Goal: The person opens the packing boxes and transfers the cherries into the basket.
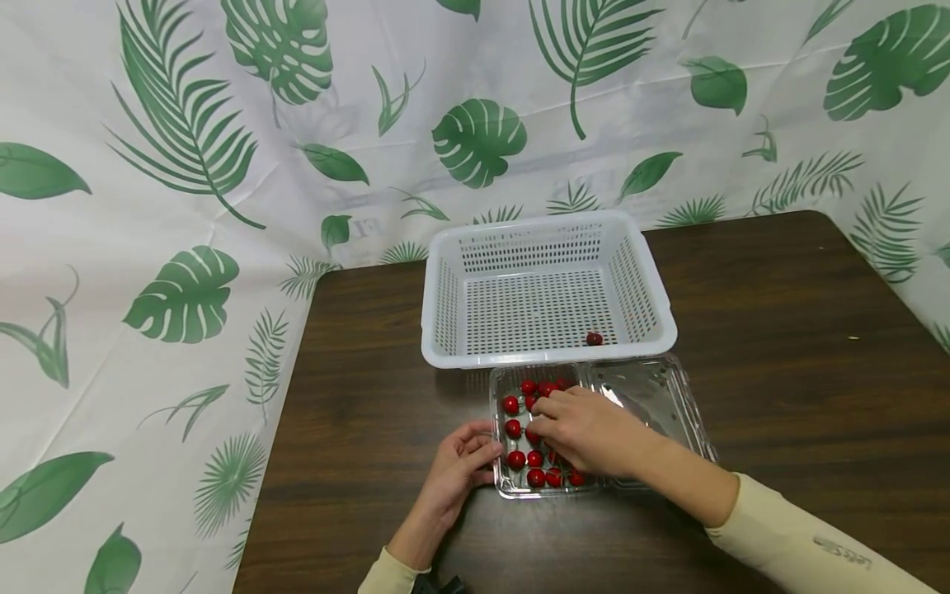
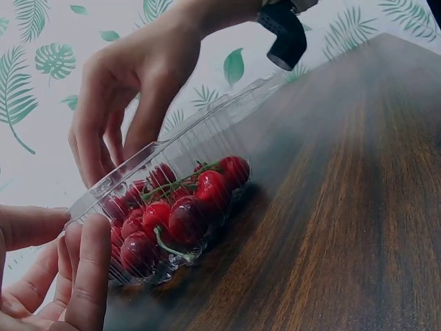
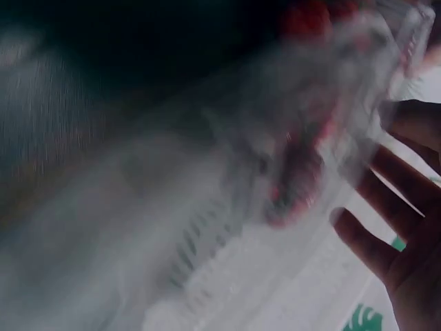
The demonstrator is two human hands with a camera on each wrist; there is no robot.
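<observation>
Into the open box (image 1: pixel 549 495) reaches right hand (image 1: pixel 586 429), grip unclear; left hand (image 1: pixel 454 469) pinches edge (image 1: pixel 493 404).

Dark brown table (image 1: pixel 371 396), wood-grained, rounded at the far right corner; bears a small pale fleck (image 1: pixel 853 337) toward the right. Behind and along both sides, white cloth (image 1: pixel 482 62), lightly creased; shows printed green palm fronds (image 1: pixel 195 144), split leaves (image 1: pixel 478 142) and smooth pointed leaves (image 1: pixel 334 162).

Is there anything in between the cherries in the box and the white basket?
Yes: the clear box's far wall, then the white basket's near rim. The lid lies open beside, not over, the cherries.
</observation>
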